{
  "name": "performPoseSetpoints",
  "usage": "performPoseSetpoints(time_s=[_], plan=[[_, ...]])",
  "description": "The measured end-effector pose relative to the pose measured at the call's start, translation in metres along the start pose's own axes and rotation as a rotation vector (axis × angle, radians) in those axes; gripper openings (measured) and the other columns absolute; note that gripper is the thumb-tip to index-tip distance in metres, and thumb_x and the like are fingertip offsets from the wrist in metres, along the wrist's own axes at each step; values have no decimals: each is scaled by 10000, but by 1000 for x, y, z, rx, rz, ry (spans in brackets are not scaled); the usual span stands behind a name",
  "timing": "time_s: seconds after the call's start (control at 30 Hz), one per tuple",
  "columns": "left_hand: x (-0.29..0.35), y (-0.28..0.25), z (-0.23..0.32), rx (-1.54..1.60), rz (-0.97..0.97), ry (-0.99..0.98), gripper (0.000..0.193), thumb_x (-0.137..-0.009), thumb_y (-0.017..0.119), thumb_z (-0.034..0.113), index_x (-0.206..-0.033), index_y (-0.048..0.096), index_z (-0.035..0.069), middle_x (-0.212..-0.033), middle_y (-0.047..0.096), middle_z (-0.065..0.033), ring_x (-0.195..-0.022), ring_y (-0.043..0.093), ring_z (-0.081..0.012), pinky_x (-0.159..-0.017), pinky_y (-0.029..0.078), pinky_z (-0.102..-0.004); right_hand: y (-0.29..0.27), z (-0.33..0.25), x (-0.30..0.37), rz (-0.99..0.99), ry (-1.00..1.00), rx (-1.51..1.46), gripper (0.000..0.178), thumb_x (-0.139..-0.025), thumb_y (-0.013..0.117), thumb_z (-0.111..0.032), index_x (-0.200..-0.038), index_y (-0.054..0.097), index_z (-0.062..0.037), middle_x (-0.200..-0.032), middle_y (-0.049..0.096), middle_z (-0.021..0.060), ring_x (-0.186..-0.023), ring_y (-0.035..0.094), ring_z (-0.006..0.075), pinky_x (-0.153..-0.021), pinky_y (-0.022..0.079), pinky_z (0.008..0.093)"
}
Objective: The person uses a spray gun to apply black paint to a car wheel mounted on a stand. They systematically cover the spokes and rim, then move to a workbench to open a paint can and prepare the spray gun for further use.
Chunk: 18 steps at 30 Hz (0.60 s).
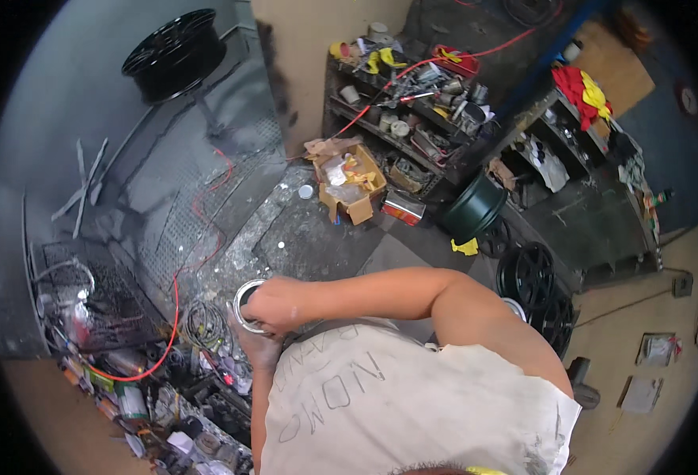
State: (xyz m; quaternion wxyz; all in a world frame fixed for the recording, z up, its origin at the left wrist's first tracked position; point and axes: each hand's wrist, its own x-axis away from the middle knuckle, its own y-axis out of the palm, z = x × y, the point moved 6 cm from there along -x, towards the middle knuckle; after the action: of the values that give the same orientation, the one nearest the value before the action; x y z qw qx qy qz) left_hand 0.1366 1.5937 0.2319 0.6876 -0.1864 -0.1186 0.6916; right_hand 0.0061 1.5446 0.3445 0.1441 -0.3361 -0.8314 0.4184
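In front of my body is an open round can (238, 302) with a shiny metal rim and a dark inside. My left hand (260, 347) grips it from the near side, the fingers mostly hidden behind the can and my other hand. Over the can's mouth, my right hand (279, 304) is closed, its fingers bent down into the opening. Whatever those fingers hold is hidden from view.
A black wheel rim (173, 55) stands on a stand at far left. A red hose (177, 305) runs across the floor. Ahead are an open cardboard box (362, 209) and a cluttered shelf (341, 112). More wheel rims (525, 277) lie right; a littered bench (206, 423) is near left.
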Motion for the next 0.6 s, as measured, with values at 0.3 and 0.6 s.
performPoseSetpoints(time_s=[0.3, 0.6], plan=[[-41, 71, 28, 161, -293, -57, 1091, -566, 937, 71, -1447, 296, 8, -1291, 579, -133, -1184, 573, -239, -1025, 467, -374, -27, 65, 44, 295, 164, -127, 218, -826, 620, -197, -916, 711, -20, -809, 692, 242, -810, 694, 433, -732, 553, 515], [-108, 139, 64, 99, -443, 101, 1258, -500, 961, 170, -1507, 228, -10, -1378, 503, -175, -1225, 532, -249, -1084, 411, -364, -78, 139, 94, 511, 424, 1, 194, -838, 598, -195, -855, 695, -27, -804, 696, 223, -774, 682, 439, -710, 550, 528]])
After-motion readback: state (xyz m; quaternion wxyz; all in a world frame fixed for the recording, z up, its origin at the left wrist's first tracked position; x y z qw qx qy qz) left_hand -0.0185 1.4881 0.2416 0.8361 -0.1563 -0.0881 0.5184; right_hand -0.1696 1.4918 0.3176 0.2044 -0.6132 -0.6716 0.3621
